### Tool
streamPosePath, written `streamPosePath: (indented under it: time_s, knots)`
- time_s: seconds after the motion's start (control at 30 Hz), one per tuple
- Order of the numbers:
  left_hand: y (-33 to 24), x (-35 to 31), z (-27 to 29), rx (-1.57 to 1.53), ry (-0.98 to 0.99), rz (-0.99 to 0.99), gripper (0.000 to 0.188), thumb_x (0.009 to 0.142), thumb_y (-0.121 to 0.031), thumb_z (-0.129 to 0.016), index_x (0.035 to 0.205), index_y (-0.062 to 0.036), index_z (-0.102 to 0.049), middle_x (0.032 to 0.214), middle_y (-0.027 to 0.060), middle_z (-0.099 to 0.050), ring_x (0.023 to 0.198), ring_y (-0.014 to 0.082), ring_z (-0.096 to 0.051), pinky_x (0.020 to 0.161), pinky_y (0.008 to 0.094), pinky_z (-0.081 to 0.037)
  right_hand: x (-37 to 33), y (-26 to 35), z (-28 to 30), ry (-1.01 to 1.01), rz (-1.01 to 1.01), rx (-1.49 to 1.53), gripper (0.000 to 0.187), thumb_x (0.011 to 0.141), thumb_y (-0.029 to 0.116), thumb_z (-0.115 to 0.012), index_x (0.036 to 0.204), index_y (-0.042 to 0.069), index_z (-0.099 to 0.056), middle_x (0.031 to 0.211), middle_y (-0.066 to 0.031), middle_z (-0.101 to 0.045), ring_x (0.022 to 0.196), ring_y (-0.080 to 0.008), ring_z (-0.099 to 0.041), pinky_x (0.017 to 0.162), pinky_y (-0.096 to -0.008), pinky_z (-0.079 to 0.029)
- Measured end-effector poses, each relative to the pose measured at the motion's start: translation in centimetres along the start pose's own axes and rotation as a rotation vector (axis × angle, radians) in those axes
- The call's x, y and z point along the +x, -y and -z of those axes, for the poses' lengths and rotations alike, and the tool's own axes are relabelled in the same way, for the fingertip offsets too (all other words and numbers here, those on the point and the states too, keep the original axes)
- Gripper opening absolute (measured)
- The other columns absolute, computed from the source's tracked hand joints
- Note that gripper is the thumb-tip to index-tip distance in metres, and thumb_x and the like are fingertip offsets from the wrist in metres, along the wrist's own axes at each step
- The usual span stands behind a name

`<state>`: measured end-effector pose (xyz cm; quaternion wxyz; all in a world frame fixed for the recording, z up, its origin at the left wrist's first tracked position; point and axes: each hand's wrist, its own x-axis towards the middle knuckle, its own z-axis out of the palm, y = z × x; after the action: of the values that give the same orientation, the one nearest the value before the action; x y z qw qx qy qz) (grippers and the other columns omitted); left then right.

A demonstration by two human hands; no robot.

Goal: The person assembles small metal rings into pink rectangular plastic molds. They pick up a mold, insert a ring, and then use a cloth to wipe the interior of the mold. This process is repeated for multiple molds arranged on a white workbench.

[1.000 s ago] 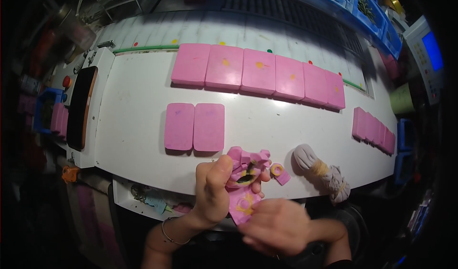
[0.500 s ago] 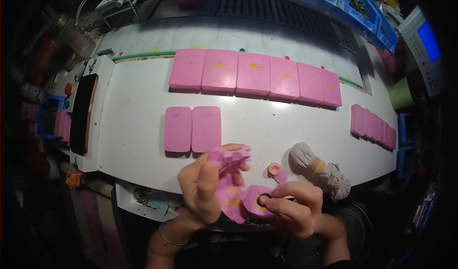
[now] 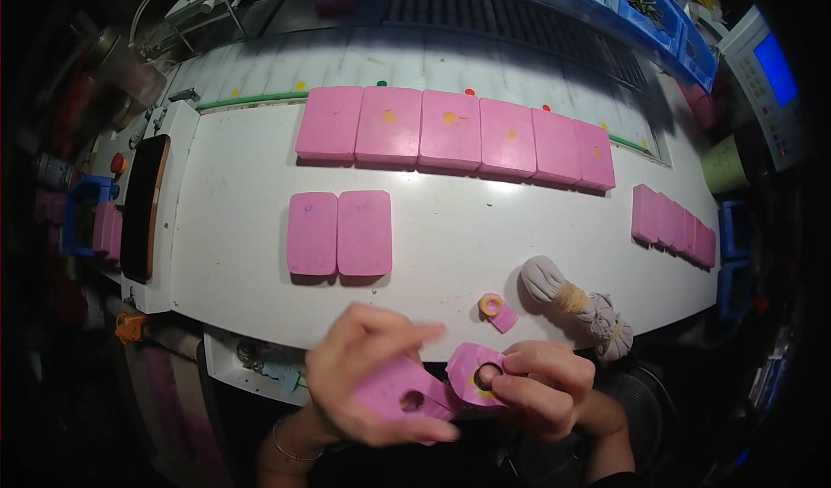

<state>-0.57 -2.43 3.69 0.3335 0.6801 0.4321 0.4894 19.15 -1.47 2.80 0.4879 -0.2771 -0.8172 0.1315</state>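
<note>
In front of me at the table's near edge, my right hand [image 3: 550, 390] pinches a pink pliable piece [image 3: 467, 382] with a dark-rimmed round hole and yellow marks. My left hand [image 3: 357, 368] is blurred by motion, its thumb and forefinger spread apart around a pink sheet [image 3: 389, 391] with a round hole. The sheet's right end meets the piece in my right hand; whether the two are joined is unclear. The lower fingers of my left hand are hidden. Just beyond my hands lies a small yellow ring on a pink tab [image 3: 497, 311].
Two pink blocks [image 3: 364, 232] lie left of centre. Several more stand in a row [image 3: 450, 130] farther back and at the right [image 3: 672, 225]. A grey cloth bundle [image 3: 578, 307] tied with tan band lies right. A phone [image 3: 145, 208] rests at the left edge.
My left thumb and forefinger have spread away from the pink sheet they gripped, and the crumpled sheet now lies flatter with its hole showing. My right hand keeps its pinch. The view has shifted slightly.
</note>
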Motion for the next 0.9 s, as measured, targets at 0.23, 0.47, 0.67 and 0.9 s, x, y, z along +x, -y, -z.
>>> streamPosePath:
  time_s: [0.23,0.47,0.67,0.9]
  knots:
    - [-1.6,-0.6,-2.0,0.154,-0.030,-0.268,0.026,0.066,-0.004,-0.076,0.090,-0.0027,-0.067,0.083,0.0053,-0.050,0.066,0.0173,-0.057,0.053,0.0257,-0.048,0.2,1.1,0.2,0.003,-0.060,-0.016,0.034,0.065,-0.006,-0.075,0.092,0.002,-0.056,0.089,-0.0142,-0.053,0.064,-0.0196,-0.057,0.054,-0.0239,-0.047]
    - [-1.1,-1.9,-1.9,0.033,-0.126,-0.208,0.023,0.072,-0.006,-0.073,0.092,0.0011,-0.064,0.088,0.0075,-0.050,0.068,0.0215,-0.060,0.057,0.0300,-0.051,-1.1,1.0,0.9,0.049,-0.188,0.315,0.034,0.069,-0.009,-0.071,0.097,0.000,-0.054,0.089,-0.0188,-0.056,0.066,-0.0200,-0.061,0.057,-0.0258,-0.053]
    - [-1.1,-2.2,-1.8,0.031,-0.098,-0.165,0.022,0.077,-0.008,-0.070,0.096,-0.0004,-0.061,0.094,0.0084,-0.048,0.071,0.0226,-0.061,0.058,0.0304,-0.052,-1.4,0.4,0.3,0.023,-0.094,0.303,0.033,0.071,-0.010,-0.069,0.098,-0.001,-0.051,0.089,-0.0188,-0.054,0.066,-0.0192,-0.061,0.059,-0.0265,-0.055]
    - [-1.1,-2.3,-2.4,-0.021,-0.108,-0.175,0.022,0.075,-0.004,-0.070,0.095,-0.0014,-0.061,0.094,0.0092,-0.049,0.072,0.0224,-0.061,0.060,0.0308,-0.052,-2.5,0.6,-0.6,-0.145,-0.073,0.380,0.030,0.072,-0.008,-0.068,0.097,-0.001,-0.053,0.092,-0.0160,-0.049,0.066,-0.0200,-0.059,0.056,-0.0273,-0.053]
